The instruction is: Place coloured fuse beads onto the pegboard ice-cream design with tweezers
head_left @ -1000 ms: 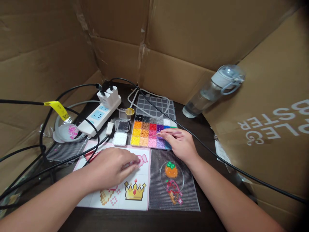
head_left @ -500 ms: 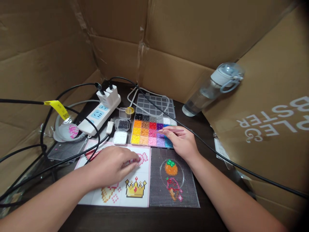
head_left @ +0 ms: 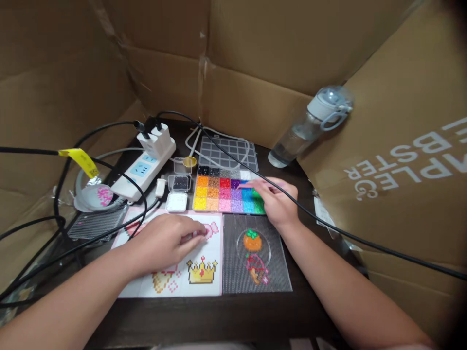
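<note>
My right hand [head_left: 279, 201] is closed on thin pink tweezers [head_left: 251, 184], held over the right part of the bead box [head_left: 213, 210]. The box has compartments of small beads sorted by colour. My left hand [head_left: 177, 240] rests on the printed pattern sheet [head_left: 215, 289], fingers loosely curled and thumb slightly apart, by a pink candy pattern [head_left: 212, 229]. A crown pattern [head_left: 202, 272] shows below it. Right of the sheet lies a clear pegboard [head_left: 233, 282], bearing an orange bead fruit [head_left: 252, 241] and a part-outlined ice-cream cone [head_left: 257, 270]. Whether beads sit in the tweezers is too blurred to tell.
Small cases of white beads [head_left: 176, 202] and black beads [head_left: 179, 183] stand left of the box. A power strip [head_left: 140, 170] and black cables [head_left: 109, 233] fill the left; one cable crosses above my right hand. A water bottle [head_left: 292, 141] leans against the cardboard wall [head_left: 394, 107].
My right hand with the tweezers has shifted right across the bead box, from the pink compartments toward the blue ones. My left hand stays on the sheet. The whole view has shifted slightly.
</note>
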Tool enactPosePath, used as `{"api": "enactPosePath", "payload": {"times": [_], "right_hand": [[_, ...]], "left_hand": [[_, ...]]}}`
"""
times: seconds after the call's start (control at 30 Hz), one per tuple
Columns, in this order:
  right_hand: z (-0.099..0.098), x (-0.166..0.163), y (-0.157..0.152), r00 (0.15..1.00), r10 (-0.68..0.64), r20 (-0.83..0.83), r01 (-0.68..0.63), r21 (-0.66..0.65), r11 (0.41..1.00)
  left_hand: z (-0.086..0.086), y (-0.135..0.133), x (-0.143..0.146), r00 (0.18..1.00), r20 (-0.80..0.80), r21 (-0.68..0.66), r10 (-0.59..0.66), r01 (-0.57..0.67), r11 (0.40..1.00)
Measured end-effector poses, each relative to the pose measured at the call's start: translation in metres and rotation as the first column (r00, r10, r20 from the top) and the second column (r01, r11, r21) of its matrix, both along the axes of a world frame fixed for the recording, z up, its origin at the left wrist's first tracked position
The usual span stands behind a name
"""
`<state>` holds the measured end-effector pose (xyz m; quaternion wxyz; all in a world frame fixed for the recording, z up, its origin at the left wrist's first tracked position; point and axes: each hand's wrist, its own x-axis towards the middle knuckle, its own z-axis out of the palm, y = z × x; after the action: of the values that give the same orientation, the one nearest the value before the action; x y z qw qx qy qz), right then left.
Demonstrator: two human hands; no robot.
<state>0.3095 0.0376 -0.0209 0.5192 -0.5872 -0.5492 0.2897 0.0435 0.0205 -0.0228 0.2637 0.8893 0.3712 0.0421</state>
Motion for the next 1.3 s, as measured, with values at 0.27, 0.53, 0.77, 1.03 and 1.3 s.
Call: {"api": "enactPosePath", "payload": {"times": [0.27,0.53,0.77,1.03,1.3], "right_hand": [[-0.022,0.019,0.015,0.907,-0.015,-0.422,0.025,0.018,1.0],[-0.024,0.017,0.017,0.917,-0.005,-0.398,0.0,-0.012,1.0],[-0.023,0.016,0.016,0.923,-0.001,-0.385,-0.003,-0.01,1.0],[-0.022,0.014,0.015,0.927,-0.001,-0.375,-0.002,-0.008,1.0],[-0.014,0.012,0.008,0.974,0.016,-0.227,-0.019,-0.013,1.0]], "left_hand": [[-0.006,0.003,0.0,0.999,-0.042,0.045,0.009,-0.007,0.999],[-0.003,0.003,0.0,0.999,-0.031,0.037,0.018,-0.017,0.999],[-0.004,0.003,0.002,0.999,-0.034,0.069,0.006,-0.004,0.998],[-0.003,0.001,0.002,0.998,-0.062,0.07,0.019,-0.014,0.997],[0.007,-0.001,0.004,0.999,-0.042,0.0,0.003,-0.003,1.0]]}}
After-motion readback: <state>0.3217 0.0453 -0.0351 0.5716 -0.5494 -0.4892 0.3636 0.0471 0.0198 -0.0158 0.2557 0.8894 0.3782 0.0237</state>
